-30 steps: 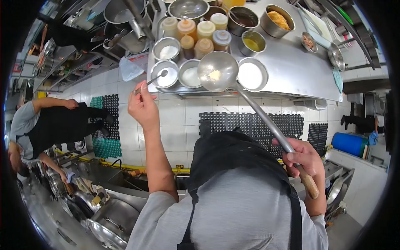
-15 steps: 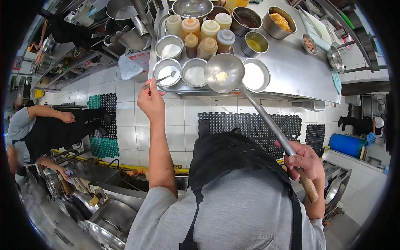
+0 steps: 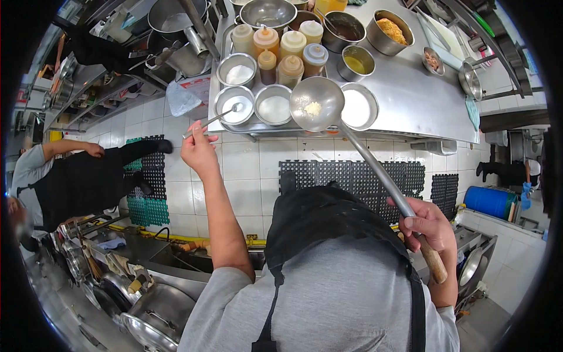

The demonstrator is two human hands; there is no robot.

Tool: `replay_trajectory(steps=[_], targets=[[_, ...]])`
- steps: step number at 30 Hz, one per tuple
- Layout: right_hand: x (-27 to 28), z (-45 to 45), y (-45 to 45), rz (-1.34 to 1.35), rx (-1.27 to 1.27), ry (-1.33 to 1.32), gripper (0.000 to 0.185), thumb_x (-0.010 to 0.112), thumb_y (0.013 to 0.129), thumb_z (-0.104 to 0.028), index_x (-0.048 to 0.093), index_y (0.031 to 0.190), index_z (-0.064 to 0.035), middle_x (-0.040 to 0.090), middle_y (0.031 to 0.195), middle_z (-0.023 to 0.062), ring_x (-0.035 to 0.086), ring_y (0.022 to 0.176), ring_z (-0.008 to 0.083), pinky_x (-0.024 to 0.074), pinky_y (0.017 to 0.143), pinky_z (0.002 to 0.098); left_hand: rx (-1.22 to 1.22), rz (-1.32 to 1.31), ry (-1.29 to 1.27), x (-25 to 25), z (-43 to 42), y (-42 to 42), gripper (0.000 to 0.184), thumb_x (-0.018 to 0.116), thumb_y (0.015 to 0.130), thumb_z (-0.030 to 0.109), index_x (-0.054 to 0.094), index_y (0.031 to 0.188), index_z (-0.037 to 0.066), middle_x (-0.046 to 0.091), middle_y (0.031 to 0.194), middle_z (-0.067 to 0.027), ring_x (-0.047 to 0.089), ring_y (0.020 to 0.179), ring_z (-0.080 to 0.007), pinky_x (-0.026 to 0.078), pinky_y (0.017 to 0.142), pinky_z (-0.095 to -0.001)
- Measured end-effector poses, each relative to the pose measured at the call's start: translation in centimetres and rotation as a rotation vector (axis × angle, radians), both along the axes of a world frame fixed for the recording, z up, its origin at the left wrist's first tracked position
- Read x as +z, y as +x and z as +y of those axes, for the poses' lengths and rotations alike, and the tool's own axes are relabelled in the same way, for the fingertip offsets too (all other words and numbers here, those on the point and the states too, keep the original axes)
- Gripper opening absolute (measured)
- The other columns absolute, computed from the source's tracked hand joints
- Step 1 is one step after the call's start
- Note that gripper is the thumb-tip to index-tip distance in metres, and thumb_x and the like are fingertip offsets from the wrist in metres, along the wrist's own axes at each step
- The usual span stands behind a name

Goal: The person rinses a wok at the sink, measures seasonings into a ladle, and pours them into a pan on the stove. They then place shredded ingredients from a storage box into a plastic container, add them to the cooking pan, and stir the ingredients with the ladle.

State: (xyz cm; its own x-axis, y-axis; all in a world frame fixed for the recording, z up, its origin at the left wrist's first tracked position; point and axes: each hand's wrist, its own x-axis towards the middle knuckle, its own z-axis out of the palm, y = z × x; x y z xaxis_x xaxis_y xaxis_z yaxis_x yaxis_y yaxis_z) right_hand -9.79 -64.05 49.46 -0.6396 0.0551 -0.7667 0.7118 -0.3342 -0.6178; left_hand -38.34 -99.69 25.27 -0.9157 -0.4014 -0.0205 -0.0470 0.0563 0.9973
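My left hand (image 3: 200,152) pinches the handle of a small spoon (image 3: 212,119), whose bowl is over the front-left metal bowl of white powder (image 3: 230,104). In my right hand (image 3: 427,224) is the long handle of a large ladle (image 3: 317,104). A little pale yellow matter lies in the ladle's bowl, which hangs at the counter's front edge between the middle bowl of white powder (image 3: 274,109) and the right bowl of white powder (image 3: 358,106), partly covering the right one. Another bowl of white powder (image 3: 238,73) stands behind the front-left one.
Squeeze bottles (image 3: 292,44) stand behind the bowls on the steel counter (image 3: 410,105). Pots, one of yellow liquid (image 3: 356,62), stand to their right. Another person (image 3: 70,176) in a black apron is at the left. Behind me are a stove and a large lidded pot (image 3: 158,311).
My left hand went right and then back left with the spoon, whose bowl stayed over the front-left bowl. The ladle shifted slightly right. The other person's legs have moved.
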Motion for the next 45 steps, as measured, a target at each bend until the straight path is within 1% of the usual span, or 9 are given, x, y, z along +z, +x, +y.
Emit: replay_trajectory(steps=[7,12,23,30,36,39,40,43,45], targets=[[0.0,-0.2,-1.2,-0.028,0.100,0.015,0.050,0.065,0.088,-0.008,0.056,0.136,0.0024,0.056,0.069,0.0028,0.052,0.043,0.0101,0.0402,0.041,0.0232,0.011,0.055,0.115,3.7,-0.3,0.9,0.028,0.058,0.103,0.020,0.070,0.114,-0.003,0.072,0.099,-0.0113,0.065,0.058,-0.0119,0.041,0.047,-0.0205],[-1.6,0.1,-2.2,-0.022,0.202,0.010,0.049,0.063,0.091,-0.011,0.056,0.137,0.0015,0.055,0.069,0.0015,0.052,0.045,0.0088,0.0429,0.043,0.0236,-0.160,0.100,0.163,9.0,3.1,3.0,0.030,0.060,0.103,0.023,0.068,0.114,-0.004,0.072,0.095,-0.0115,0.065,0.058,-0.0115,0.040,0.047,-0.0201],[-2.3,1.0,-0.7,0.007,0.116,-0.077,0.050,0.063,0.091,-0.012,0.054,0.138,0.0021,0.054,0.070,0.0006,0.052,0.046,0.0080,0.0432,0.043,0.0224,-0.200,0.058,0.154,8.6,4.2,2.4,0.032,0.062,0.103,0.024,0.067,0.116,-0.004,0.073,0.096,-0.0120,0.065,0.057,-0.0113,0.039,0.047,-0.0202],[-1.8,2.2,2.2,0.039,-0.043,-0.081,0.050,0.063,0.090,-0.009,0.053,0.137,0.0039,0.054,0.070,0.0015,0.052,0.044,0.0092,0.0421,0.042,0.0229,-0.226,0.033,0.148,6.8,4.8,1.4,0.028,0.062,0.102,0.021,0.068,0.116,-0.003,0.073,0.095,-0.0110,0.065,0.058,-0.0109,0.040,0.047,-0.0201],[-1.1,2.9,3.7,0.053,-0.111,-0.006,0.049,0.062,0.091,-0.010,0.053,0.136,0.0052,0.054,0.069,0.0018,0.051,0.043,0.0095,0.0400,0.040,0.0221,-0.095,0.084,0.116,6.0,1.2,0.5,0.026,0.059,0.102,0.017,0.069,0.114,-0.003,0.073,0.095,-0.0128,0.064,0.057,-0.0103,0.041,0.046,-0.0206],[-1.1,2.9,4.4,0.068,-0.140,0.008,0.050,0.063,0.091,-0.010,0.052,0.137,0.0053,0.054,0.069,0.0024,0.051,0.043,0.0099,0.0397,0.040,0.0224,-0.061,0.337,-0.507,5.5,-0.2,0.7,0.025,0.060,0.102,0.016,0.070,0.114,-0.004,0.073,0.098,-0.0145,0.063,0.057,-0.0102,0.043,0.048,-0.0211],[-1.0,3.0,4.5,0.071,-0.143,0.008,0.050,0.063,0.091,-0.010,0.052,0.137,0.0053,0.054,0.068,0.0025,0.051,0.043,0.0100,0.0397,0.039,0.0226,-0.046,0.344,-0.397,5.8,0.3,0.8,0.026,0.061,0.101,0.016,0.071,0.111,-0.006,0.073,0.100,-0.0160,0.061,0.057,-0.0109,0.046,0.051,-0.0220],[-0.9,3.0,4.8,0.078,-0.153,0.009,0.051,0.063,0.090,-0.010,0.052,0.137,0.0053,0.054,0.068,0.0030,0.051,0.042,0.0103,0.0399,0.039,0.0232,-0.148,0.112,-0.144,6.9,2.6,1.3,0.024,0.061,0.101,0.015,0.071,0.108,-0.006,0.073,0.096,-0.0151,0.062,0.059,-0.0119,0.047,0.053,-0.0225],[-0.9,3.0,5.0,0.086,-0.161,0.010,0.052,0.063,0.090,-0.010,0.051,0.138,0.0052,0.054,0.068,0.0031,0.051,0.042,0.0104,0.0401,0.039,0.0235,-0.246,0.185,-0.192,4.8,5.4,0.9,0.029,0.063,0.101,0.021,0.071,0.102,-0.007,0.073,0.086,-0.0145,0.062,0.058,-0.0127,0.047,0.054,-0.0249]])
